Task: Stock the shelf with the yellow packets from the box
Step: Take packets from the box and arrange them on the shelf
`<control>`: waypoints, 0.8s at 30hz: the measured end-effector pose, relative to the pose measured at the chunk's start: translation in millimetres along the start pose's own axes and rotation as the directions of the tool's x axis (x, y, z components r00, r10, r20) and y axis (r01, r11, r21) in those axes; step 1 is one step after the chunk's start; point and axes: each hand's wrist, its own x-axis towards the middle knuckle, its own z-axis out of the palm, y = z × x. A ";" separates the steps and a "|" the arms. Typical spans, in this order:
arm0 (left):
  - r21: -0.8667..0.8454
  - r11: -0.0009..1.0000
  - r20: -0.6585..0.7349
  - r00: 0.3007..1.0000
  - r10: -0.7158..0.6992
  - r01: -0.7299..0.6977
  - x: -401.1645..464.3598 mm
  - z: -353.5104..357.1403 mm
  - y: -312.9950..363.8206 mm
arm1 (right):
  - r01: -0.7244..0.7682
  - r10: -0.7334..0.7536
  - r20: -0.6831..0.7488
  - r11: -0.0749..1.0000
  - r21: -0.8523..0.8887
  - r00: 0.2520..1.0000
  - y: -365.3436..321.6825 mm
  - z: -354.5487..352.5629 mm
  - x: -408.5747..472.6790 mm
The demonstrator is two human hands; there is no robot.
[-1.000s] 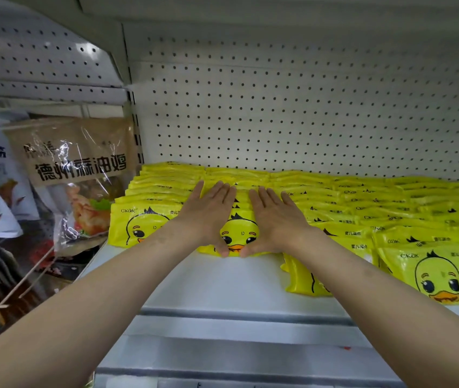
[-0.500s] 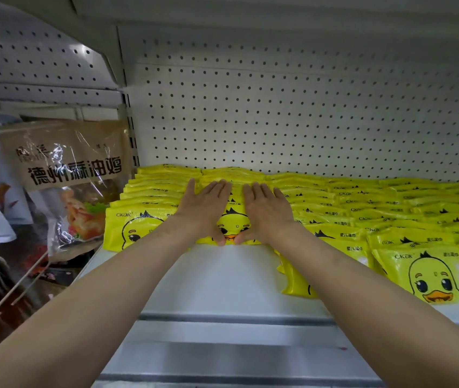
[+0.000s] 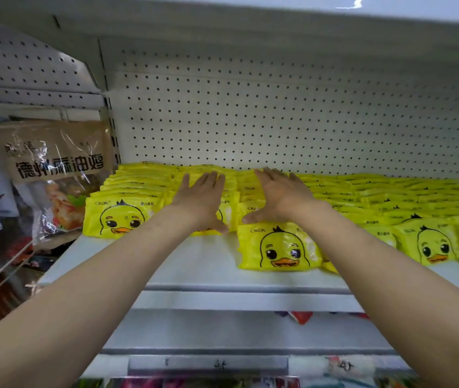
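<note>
On the shelf (image 3: 194, 264), both hands are lying flat on the yellow packets (image 3: 144, 186) — nothing grasped.
Left hand (image 3: 203, 197) and right hand (image 3: 281, 197) are resting with straight fingers on neighbouring rows running front to back toward the pegboard (image 3: 278, 121) — the right row's front packet (image 3: 278, 247) is lying nearer the shelf edge.

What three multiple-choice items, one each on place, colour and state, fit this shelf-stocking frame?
1. Where do the duck packets lie?
A. on the white shelf
B. in a box
C. on hooks

2. What colour are they?
A. brown
B. red
C. yellow

3. How are the left hand and right hand?
A. closed fists
B. flat on the packet rows, fingers straight
C. lifting a packet

Answers: 1 A, rows rest on the shelf board; 2 C, yellow wrappers; 3 B, both palms lie on the rows.
</note>
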 end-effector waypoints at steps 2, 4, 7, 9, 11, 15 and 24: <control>-0.029 0.997 -0.008 0.998 0.066 -0.066 -3.5 -6.9 26.7 | 0.009 -0.009 0.026 1.000 -0.011 1.000 18.0 -1.7 -12.8; -0.072 0.990 0.011 0.992 0.125 -0.124 -6.4 -9.8 51.9 | 0.021 -0.020 0.067 1.000 -0.023 0.998 33.1 -1.2 -26.7; -0.086 0.980 0.077 0.980 0.185 -0.178 -9.3 -7.3 80.5 | 0.058 -0.053 0.125 0.998 -0.033 0.991 50.5 5.7 -44.4; -0.063 0.983 0.130 0.975 0.179 -0.172 -9.9 -1.7 92.3 | 0.084 -0.079 0.155 0.996 -0.027 0.985 57.6 16.2 -51.5; -0.039 0.989 0.154 0.977 0.150 -0.146 -10.7 3.6 99.9 | 0.106 -0.102 0.174 0.994 -0.017 0.979 61.8 26.8 -54.7; -0.017 0.993 0.155 0.981 0.116 -0.115 -9.1 7.6 105.1 | 0.138 -0.136 0.209 0.990 0.003 0.969 65.5 34.1 -53.5; 0.000 0.992 0.094 0.988 0.122 -0.123 21.1 17.8 98.7 | 0.113 -0.111 0.175 0.994 -0.002 0.978 71.2 43.7 -27.9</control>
